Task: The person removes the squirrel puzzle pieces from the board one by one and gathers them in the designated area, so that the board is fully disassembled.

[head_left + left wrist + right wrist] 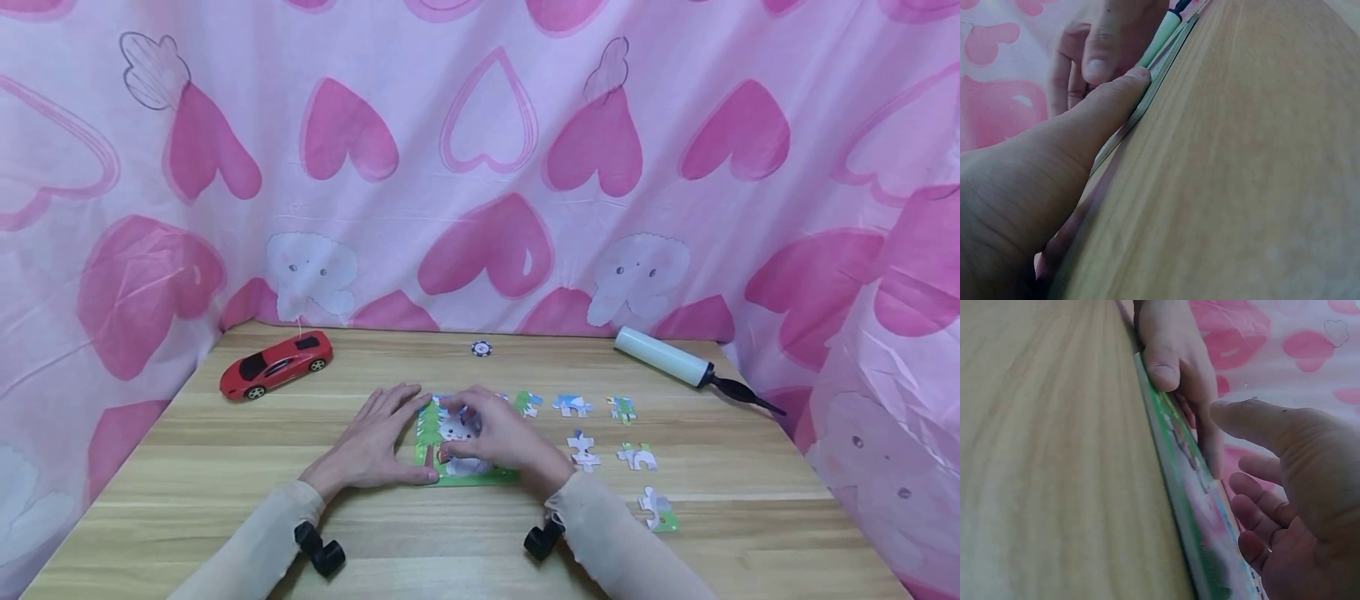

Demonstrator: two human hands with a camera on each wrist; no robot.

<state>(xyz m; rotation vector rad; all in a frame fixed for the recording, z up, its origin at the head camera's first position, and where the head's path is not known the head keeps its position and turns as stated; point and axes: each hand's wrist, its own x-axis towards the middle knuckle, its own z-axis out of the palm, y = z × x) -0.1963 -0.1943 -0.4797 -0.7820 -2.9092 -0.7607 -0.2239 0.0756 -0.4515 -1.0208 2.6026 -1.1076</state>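
Observation:
A jigsaw puzzle in a green-bordered board (pixel 476 481) lies before me, showing a green tree and a pale cartoon animal. My left hand (pixel 378 437) rests along its left side, fingers stretched out, with the thumb (pixel 1110 97) touching the board's near edge. Over the picture hovers my right hand (pixel 504 433), its thumb and forefinger bent but apart. No piece shows between them in the right wrist view, where the other fingers (pixel 1259 509) are loosely curled. Part of the picture is hidden beneath the right hand.
Several loose puzzle pieces (pixel 573 406) lie right of the board, one (pixel 658 510) nearest me. A red toy car (pixel 277 364) stands at the back left. A poker chip (pixel 482 348) lies at the back middle, and a hand pump (pixel 667 356) at the back right.

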